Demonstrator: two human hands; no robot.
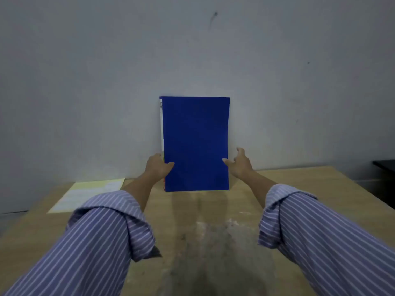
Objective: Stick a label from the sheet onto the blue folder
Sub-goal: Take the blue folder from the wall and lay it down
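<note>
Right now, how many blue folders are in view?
1. The blue folder stands upright against the wall at the table's far edge, between both hands. Nothing shows whether another lies hidden behind it.

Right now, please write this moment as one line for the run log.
blue folder upright against wall | left hand grips its left edge | right hand open, thumb at right edge | label sheet flat on table, untouched
</note>
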